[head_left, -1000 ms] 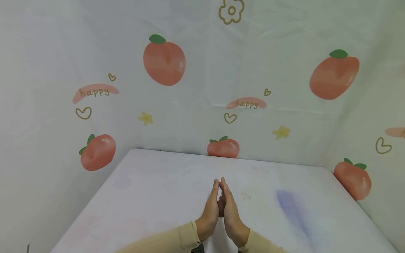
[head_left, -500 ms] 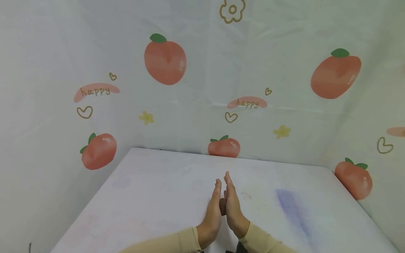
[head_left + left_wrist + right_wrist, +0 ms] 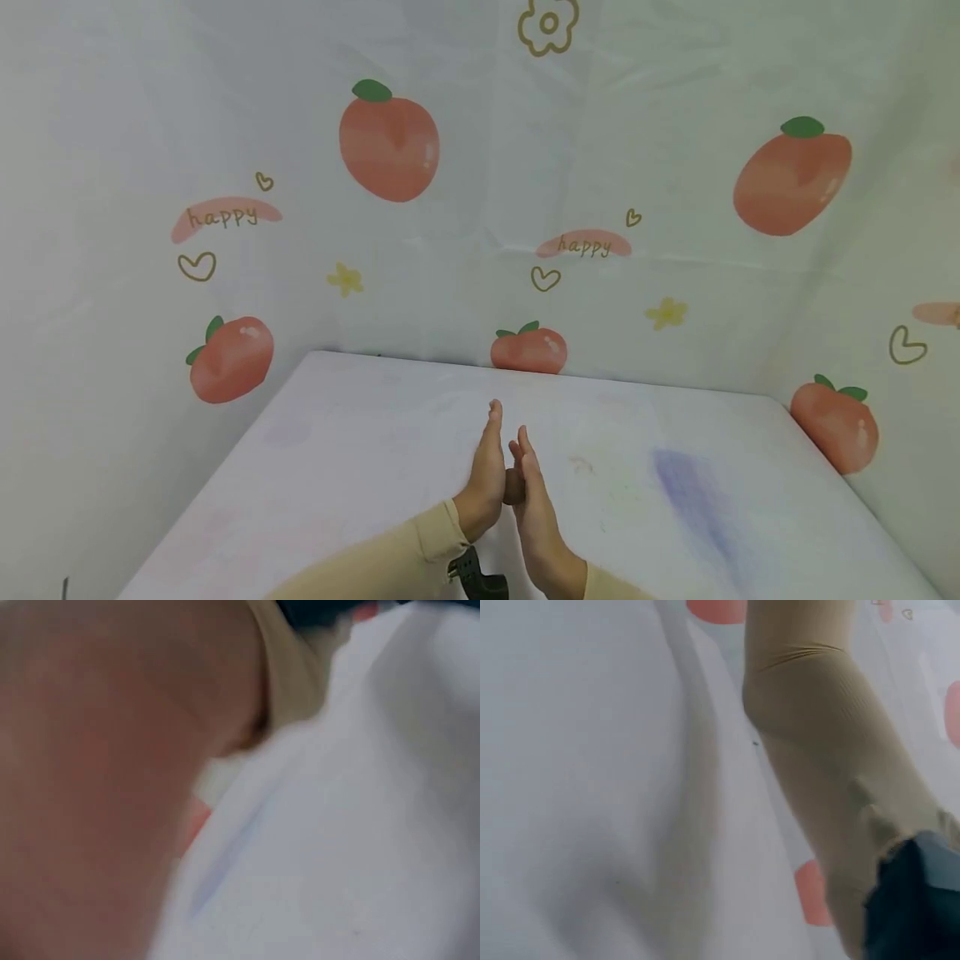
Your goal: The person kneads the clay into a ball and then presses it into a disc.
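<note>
Between my two flat palms sits a small brown ball (image 3: 513, 487) that looks like clay or dough, partly covered by the hands. My left hand (image 3: 482, 482) presses it from the left with straight fingers pointing up and away. From the other side my right hand (image 3: 537, 517) touches it, also with straight fingers, and sits a little lower. Both hands are above the table (image 3: 360, 450). Blurred skin fills the left part of the left wrist view, and neither wrist view shows the ball.
A white cloth backdrop (image 3: 450, 275) with printed peaches and hearts rises behind and beside the table. A dark wrist mount (image 3: 480, 577) hangs under the left sleeve (image 3: 375, 554). A purple smudge (image 3: 693, 504) marks the tabletop at the right.
The palms slide against each other: the right hand reached farther forward half a second ago, and now the left does. The brown ball has shifted slightly left with them.
</note>
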{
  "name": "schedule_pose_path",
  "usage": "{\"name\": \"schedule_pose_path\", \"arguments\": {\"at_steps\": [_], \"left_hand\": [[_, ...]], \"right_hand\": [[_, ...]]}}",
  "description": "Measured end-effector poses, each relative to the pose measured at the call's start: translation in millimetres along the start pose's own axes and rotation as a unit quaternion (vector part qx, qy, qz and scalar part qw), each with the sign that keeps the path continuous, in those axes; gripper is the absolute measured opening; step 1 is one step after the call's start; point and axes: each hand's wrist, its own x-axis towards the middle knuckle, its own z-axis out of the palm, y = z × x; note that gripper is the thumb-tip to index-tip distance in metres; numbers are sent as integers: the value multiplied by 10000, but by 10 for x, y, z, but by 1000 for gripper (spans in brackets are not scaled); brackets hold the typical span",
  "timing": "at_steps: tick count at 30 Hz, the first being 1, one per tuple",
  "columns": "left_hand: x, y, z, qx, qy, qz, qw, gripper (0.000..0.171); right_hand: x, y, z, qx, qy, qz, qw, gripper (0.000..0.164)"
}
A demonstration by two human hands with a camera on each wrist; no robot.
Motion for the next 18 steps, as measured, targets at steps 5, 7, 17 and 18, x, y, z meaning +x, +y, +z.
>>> {"name": "schedule_pose_path", "arguments": {"at_steps": [5, 7, 17, 18], "left_hand": [[-146, -74, 49, 377, -539, 334, 9973, 65], [-243, -113, 77, 525, -853, 550, 9935, 62], [-316, -93, 76, 599, -968, 863, 9897, 61], [-267, -83, 61, 589, -776, 822, 9918, 60]], "right_hand": [[110, -82, -96, 91, 149, 12, 9998, 67], [186, -115, -161, 103, 289, -48, 9995, 65], [320, -88, -208, -158, 525, 51, 9985, 68], [281, -68, -179, -229, 429, 194, 9986, 68]]}}
